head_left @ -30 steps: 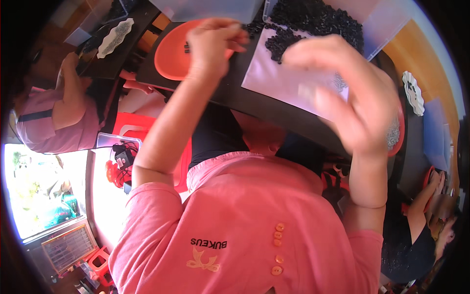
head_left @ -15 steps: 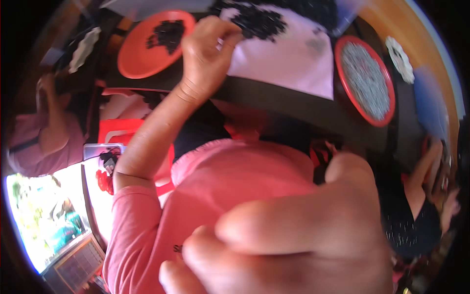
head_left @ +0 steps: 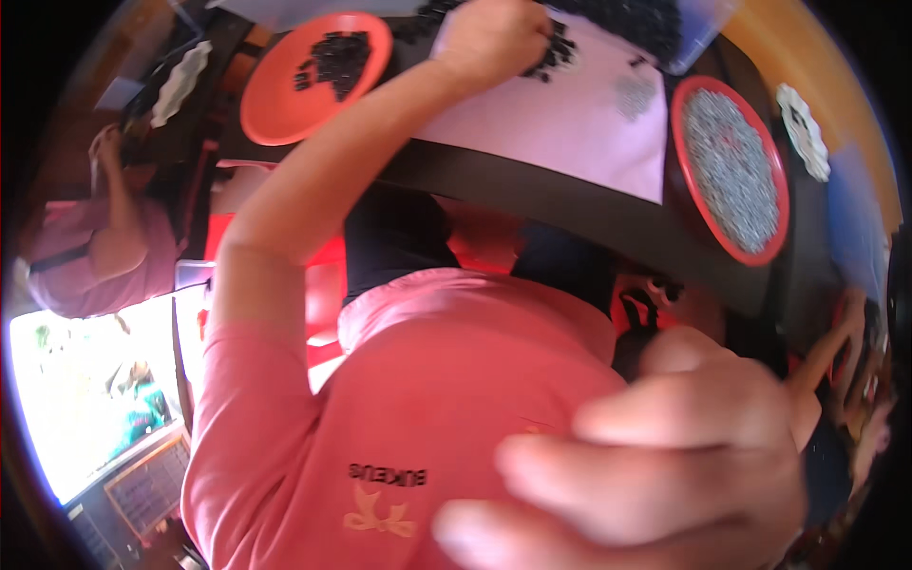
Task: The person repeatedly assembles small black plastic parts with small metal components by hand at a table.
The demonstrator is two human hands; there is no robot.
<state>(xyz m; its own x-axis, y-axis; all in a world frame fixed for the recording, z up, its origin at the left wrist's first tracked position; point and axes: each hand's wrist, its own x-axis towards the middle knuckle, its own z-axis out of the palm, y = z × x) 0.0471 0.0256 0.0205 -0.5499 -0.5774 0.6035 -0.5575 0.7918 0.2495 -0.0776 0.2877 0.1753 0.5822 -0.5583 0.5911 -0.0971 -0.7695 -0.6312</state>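
Black pieces point(head_left: 560, 59) lie heaped on the pink sheet point(head_left: 560, 133), with more in the orange bowl point(head_left: 271, 116) to the left. I see the left hand point(head_left: 499, 40) at the heap's left edge, fingers curled — their tips are hidden from me, so I cannot tell whether they pinch a piece. The right hand point(head_left: 655, 456), half curled, looms close to my camera before the shirt point(head_left: 465, 380), too blurred for me to say what, if anything, it holds. On that shirt I get dark lettering point(head_left: 387, 474), upside down to me, with a pale bow motif point(head_left: 380, 513) beside it. A framed panel point(head_left: 147, 484) at lower left is too small to read — and the clear bin point(head_left: 703, 40) is cut off by my top edge.
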